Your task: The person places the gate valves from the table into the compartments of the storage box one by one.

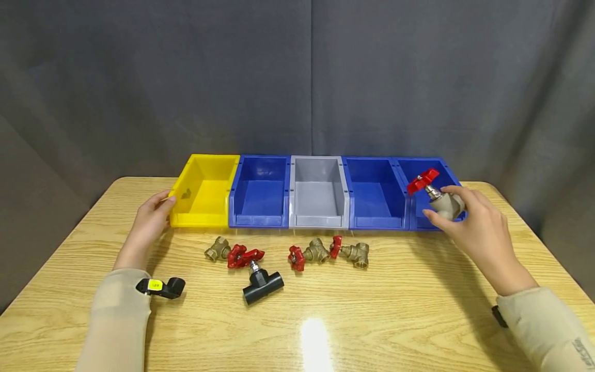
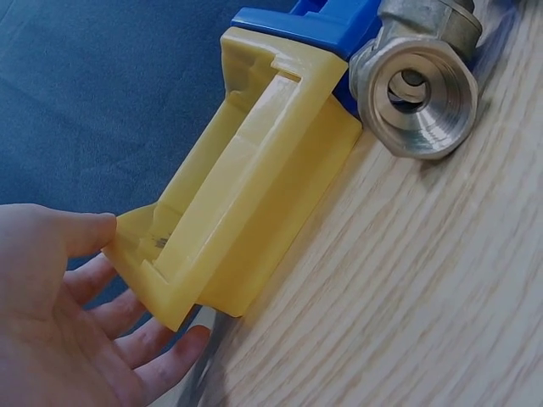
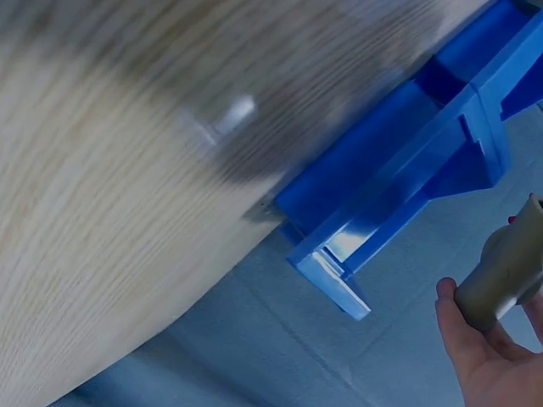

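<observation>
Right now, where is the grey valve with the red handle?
The grey valve is toward the right of the head view, held in the right hand, with the rightmost blue bin directly behind it in the picture.

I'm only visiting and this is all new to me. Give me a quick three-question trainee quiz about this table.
1. What colour is the handle on the valve in the right hand?
2. True or false: the left hand is touching the gray bin.
3. How many other valves lie on the table?
A) three
B) four
C) five

Key:
1. Red.
2. False; it touches the yellow bin.
3. B: three brass valves and one black valve.
</observation>
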`<move>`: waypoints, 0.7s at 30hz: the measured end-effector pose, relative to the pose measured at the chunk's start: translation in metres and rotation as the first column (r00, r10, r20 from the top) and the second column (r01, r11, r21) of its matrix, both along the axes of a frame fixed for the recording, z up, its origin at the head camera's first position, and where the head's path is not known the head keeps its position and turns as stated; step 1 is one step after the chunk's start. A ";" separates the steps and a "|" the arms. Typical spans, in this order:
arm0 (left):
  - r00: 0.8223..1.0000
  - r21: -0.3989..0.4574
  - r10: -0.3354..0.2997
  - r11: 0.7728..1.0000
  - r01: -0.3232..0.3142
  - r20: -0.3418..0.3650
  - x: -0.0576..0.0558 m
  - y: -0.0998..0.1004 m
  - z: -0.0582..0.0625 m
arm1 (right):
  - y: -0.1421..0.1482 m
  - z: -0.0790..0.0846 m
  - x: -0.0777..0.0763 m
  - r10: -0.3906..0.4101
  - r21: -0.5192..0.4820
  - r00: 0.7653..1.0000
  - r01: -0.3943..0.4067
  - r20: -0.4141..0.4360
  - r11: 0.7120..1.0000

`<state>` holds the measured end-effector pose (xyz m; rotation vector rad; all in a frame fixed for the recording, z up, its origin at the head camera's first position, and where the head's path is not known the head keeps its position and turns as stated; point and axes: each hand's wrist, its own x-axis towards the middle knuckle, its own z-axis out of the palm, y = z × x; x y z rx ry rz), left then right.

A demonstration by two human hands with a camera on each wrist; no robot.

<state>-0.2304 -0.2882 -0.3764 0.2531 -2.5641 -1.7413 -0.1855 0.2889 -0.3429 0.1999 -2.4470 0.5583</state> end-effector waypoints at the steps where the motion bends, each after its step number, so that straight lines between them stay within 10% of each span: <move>1: 1.000 -0.001 0.000 1.000 0.000 -0.003 0.000 0.000 0.000 | 0.000 0.000 -0.001 -0.005 -0.005 1.000 0.005 0.008 1.000; 21: 1.000 -0.020 0.002 1.000 -0.002 -0.014 0.001 0.000 0.000 | 0.009 0.003 -0.030 -0.072 0.003 0.990 0.072 0.122 0.997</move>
